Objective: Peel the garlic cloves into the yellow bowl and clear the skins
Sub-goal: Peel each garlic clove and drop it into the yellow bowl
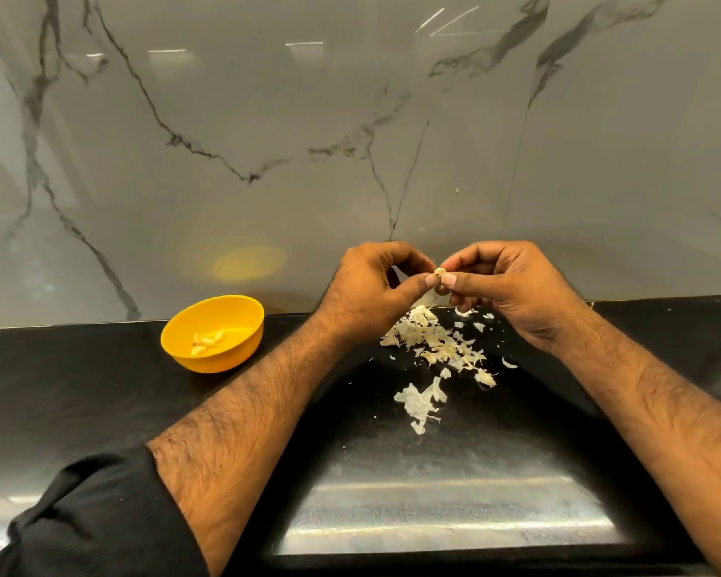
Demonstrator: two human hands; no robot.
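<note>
Garlic clove (439, 273) | pinched by both hands: left (367, 291), right (513, 291) | skins (438, 347) below, near backsplash edge

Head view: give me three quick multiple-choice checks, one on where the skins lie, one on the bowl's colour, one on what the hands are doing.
1. Where do the skins lie?
A. in the bowl
B. on the counter below the hands
C. on the wall

2. What colour is the bowl?
A. yellow
B. white
C. green

3. What are the hands doing?
A. resting flat on the counter
B. both pinching one clove
C. lifting the bowl

Answers:
1 B: the pale scraps are spread on the black counter, right of the bowl.
2 A: its wall is plainly yellow, with peeled cloves inside.
3 B: the left hand and right hand meet at a clove, fingertips closed on it.
</note>
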